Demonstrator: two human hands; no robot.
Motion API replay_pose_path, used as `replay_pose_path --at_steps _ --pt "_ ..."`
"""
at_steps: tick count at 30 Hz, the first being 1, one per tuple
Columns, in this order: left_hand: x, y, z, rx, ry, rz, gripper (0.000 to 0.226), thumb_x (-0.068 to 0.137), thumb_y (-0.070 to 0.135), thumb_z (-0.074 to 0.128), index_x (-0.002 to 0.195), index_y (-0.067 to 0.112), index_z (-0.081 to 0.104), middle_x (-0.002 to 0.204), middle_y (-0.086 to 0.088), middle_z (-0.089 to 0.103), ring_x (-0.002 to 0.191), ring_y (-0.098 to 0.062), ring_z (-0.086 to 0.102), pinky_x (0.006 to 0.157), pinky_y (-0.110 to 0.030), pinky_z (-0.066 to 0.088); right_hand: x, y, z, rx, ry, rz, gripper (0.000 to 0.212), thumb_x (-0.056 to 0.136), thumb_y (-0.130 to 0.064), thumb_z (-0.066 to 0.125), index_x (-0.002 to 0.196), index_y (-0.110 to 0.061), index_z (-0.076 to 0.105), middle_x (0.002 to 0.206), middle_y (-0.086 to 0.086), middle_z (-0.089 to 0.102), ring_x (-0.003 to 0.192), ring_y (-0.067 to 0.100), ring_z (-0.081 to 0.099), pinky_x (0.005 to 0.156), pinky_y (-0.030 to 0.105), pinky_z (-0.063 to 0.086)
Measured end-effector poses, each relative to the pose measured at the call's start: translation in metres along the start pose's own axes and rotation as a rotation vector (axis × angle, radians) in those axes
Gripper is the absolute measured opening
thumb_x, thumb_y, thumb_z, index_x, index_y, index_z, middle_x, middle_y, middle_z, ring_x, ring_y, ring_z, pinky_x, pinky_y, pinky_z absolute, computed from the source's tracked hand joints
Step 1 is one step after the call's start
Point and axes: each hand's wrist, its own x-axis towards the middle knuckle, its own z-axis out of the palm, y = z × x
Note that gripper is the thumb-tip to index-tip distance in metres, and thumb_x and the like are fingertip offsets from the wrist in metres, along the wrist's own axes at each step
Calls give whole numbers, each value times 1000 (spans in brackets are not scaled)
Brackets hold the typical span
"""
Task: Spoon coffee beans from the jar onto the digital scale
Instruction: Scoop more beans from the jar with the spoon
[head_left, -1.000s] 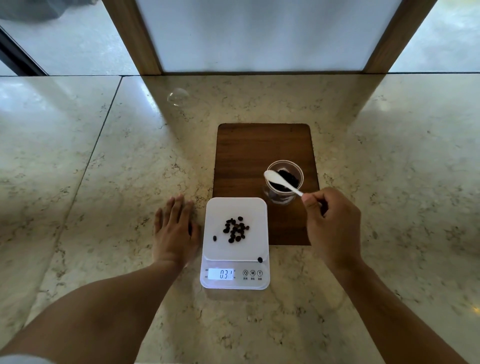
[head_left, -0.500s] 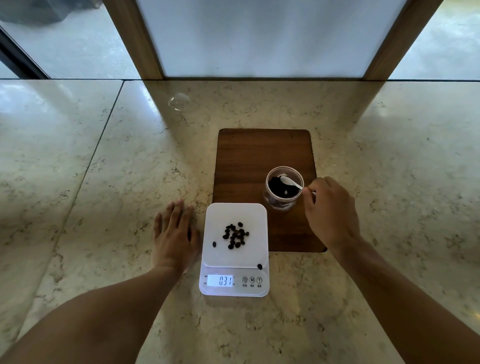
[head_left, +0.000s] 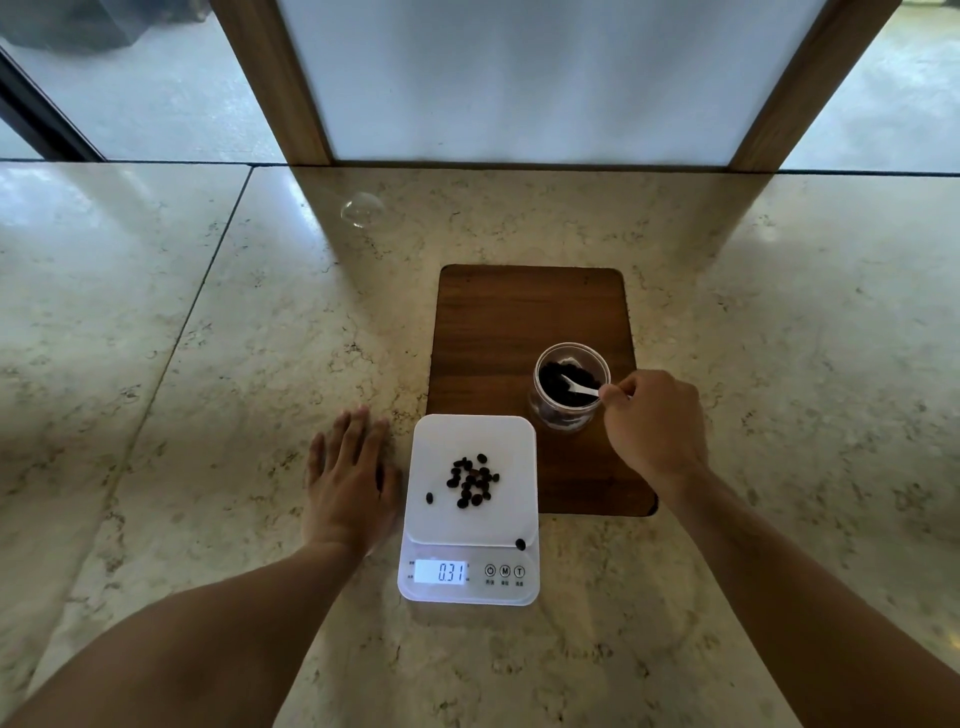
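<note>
A small clear jar (head_left: 563, 418) of dark coffee beans stands on a wooden board (head_left: 498, 322). My right hand (head_left: 657, 421) grips a white spoon (head_left: 582, 387) whose bowl is dipped down among the beans inside the jar. In front of the board sits a white digital scale (head_left: 498, 436) with a small pile of beans (head_left: 471, 480) on its platform; one stray bean lies at the platform's near right corner. The display reads 0.31. My left hand (head_left: 350, 480) lies flat on the counter just left of the scale, fingers spread, holding nothing.
The marble counter (head_left: 208, 415) stretches wide on both sides. A clear round lid or dome (head_left: 362, 209) lies at the back left. A wood-framed panel (head_left: 530, 78) rises at the counter's far edge.
The spoon was lifted above the jar's rim a second ago; my right hand has since lowered it into the beans. The left hand and the scale reading are unchanged.
</note>
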Motion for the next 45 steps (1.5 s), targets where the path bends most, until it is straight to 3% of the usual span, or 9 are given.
replay_pose_path --at_steps 5,12,17,26,33,45 --pt "0 -1 1 -9 17 3 63 93 44 22 151 24 34 163 -3 22 152 -17 5 123 -46 2 -1 0 -1 77 -14 39 33 91 -28 64 59 -18 62 50 -6 57 46 7 53 41 18 30" --pt "1 -6 8 6 31 9 59 95 44 26 151 25 34 163 -3 25 152 -17 7 123 -46 4 1 1 -4 129 -69 111 38 89 -30 66 62 -3 69 55 13 66 41 20 52 37 19 33" --pt "1 -7 10 15 32 15 59 95 43 28 151 25 34 163 -3 26 152 -17 7 123 -45 3 4 6 -7 199 -106 152 35 89 -29 66 74 1 74 66 17 70 63 32 67 44 20 38" --pt "0 -3 5 5 25 13 62 94 43 25 151 23 33 163 -3 23 152 -17 5 123 -46 3 -1 10 -13 276 -157 204 31 90 -31 64 69 -11 76 54 5 60 48 19 52 49 28 39" --pt "0 -3 3 -3 17 12 62 94 44 24 152 24 32 164 -3 22 152 -18 4 123 -47 4 -3 10 -14 284 -158 222 31 91 -29 63 74 -6 75 59 7 62 50 18 51 50 30 40" --pt "0 -2 3 8 18 9 62 93 44 23 151 24 34 163 -4 24 152 -19 6 123 -47 4 -2 19 -11 281 -149 246 26 91 -31 61 73 -18 74 55 1 58 45 14 49 44 25 35"
